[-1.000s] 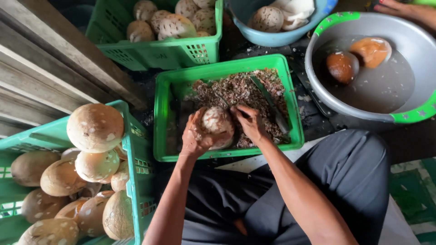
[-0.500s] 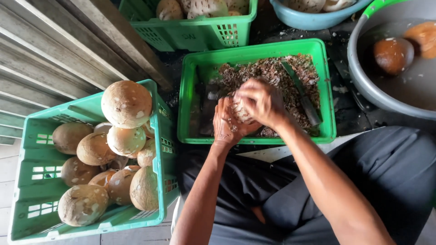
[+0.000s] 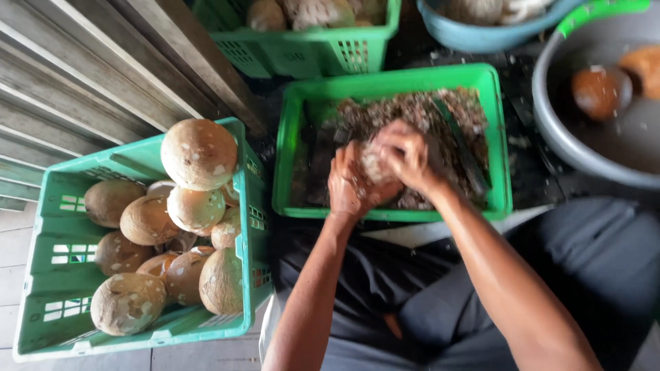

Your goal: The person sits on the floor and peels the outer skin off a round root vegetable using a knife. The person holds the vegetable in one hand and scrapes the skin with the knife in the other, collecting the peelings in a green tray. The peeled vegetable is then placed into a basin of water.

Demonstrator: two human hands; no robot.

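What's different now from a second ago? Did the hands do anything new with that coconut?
The right hand has slid over the top of the coconut, covering most of it; a second ago it sat at the side. The left hand still cups it over the green tray of husk scraps.

head cam | looks straight down | close over lap and green tray (image 3: 302,137) | single view
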